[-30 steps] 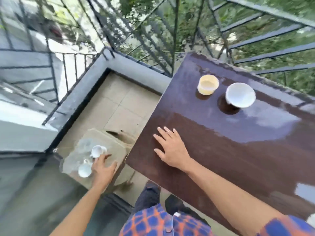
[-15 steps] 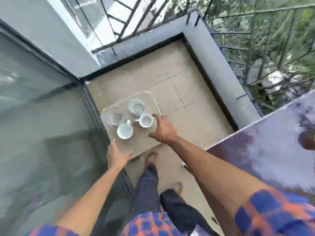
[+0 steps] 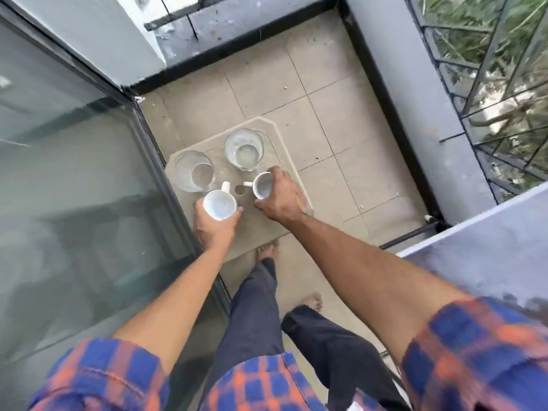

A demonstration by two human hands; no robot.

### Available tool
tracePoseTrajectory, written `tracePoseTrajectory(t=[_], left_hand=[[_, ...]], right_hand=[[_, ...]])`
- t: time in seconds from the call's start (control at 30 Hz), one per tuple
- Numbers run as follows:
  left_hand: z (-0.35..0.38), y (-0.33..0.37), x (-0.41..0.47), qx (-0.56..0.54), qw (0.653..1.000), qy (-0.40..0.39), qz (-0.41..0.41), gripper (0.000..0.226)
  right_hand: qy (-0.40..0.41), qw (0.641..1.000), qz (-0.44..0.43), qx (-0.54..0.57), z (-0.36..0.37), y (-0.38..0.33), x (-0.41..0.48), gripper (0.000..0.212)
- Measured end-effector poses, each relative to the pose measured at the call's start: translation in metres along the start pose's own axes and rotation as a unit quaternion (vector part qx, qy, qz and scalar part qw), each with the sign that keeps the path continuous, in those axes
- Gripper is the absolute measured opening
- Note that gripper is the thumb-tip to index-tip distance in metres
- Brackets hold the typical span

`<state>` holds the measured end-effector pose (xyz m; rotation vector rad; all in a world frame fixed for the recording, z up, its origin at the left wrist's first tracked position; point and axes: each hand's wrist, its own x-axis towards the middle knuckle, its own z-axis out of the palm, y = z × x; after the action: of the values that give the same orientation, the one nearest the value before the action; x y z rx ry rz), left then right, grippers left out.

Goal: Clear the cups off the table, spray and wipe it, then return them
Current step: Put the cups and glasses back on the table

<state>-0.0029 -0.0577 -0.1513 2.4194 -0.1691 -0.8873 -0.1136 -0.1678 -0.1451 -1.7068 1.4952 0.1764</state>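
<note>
On the balcony floor stands a low beige stool (image 3: 267, 229) holding the cups. My left hand (image 3: 213, 226) is wrapped around a white mug (image 3: 220, 204) at the stool's near side. My right hand (image 3: 283, 195) grips a second, smaller white mug (image 3: 262, 185) from its right side. Behind them stand two clear glass cups, one at the left (image 3: 194, 170) and one further back (image 3: 243, 148). The dark, wet table (image 3: 489, 247) shows only as a corner at the right edge.
A glass sliding door (image 3: 74, 173) runs along the left, close to the stool. A grey parapet (image 3: 400, 69) with a metal railing (image 3: 489, 84) bounds the tiled floor (image 3: 341, 129) on the far and right sides. My bare feet (image 3: 267, 250) stand just behind the stool.
My view has dropped closer over the stool. My left hand has come forward onto the larger white mug, and my right hand has closed around the smaller mug.
</note>
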Motion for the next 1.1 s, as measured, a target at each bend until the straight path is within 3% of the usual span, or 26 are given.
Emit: tracePoseTrajectory(t=[0.17, 0.3, 0.47, 0.63, 0.77, 0.97, 1.1], left_hand=[[-0.026, 0.004, -0.046, 0.014, 0.999, 0.014, 0.034, 0.074], [-0.049, 0.031, -0.108, -0.026, 0.996, 0.02, 0.087, 0.072], [-0.054, 0.08, -0.185, -0.071, 0.975, 0.005, 0.211, 0.076], [0.0, 0.127, -0.29, -0.041, 0.935, -0.082, 0.342, 0.065], [0.068, 0.128, -0.381, 0.013, 0.881, -0.227, 0.414, 0.064], [0.157, 0.102, -0.506, 0.129, 0.739, -0.42, 0.511, 0.053], [0.222, 0.097, -0.568, 0.179, 0.661, -0.493, 0.537, 0.055]], right_hand=[[0.004, 0.997, 0.063, 0.047, -0.04, 0.005, -0.048, 0.067], [0.042, 0.993, 0.046, 0.102, -0.101, 0.015, -0.106, 0.071], [0.123, 0.979, 0.002, 0.164, -0.189, 0.049, -0.195, 0.059], [0.256, 0.95, 0.029, 0.174, -0.25, 0.147, -0.291, 0.049], [0.348, 0.899, 0.154, 0.215, -0.263, 0.257, -0.367, 0.063], [0.448, 0.776, 0.323, 0.305, -0.264, 0.39, -0.447, 0.058], [0.489, 0.702, 0.386, 0.346, -0.269, 0.451, -0.473, 0.06]])
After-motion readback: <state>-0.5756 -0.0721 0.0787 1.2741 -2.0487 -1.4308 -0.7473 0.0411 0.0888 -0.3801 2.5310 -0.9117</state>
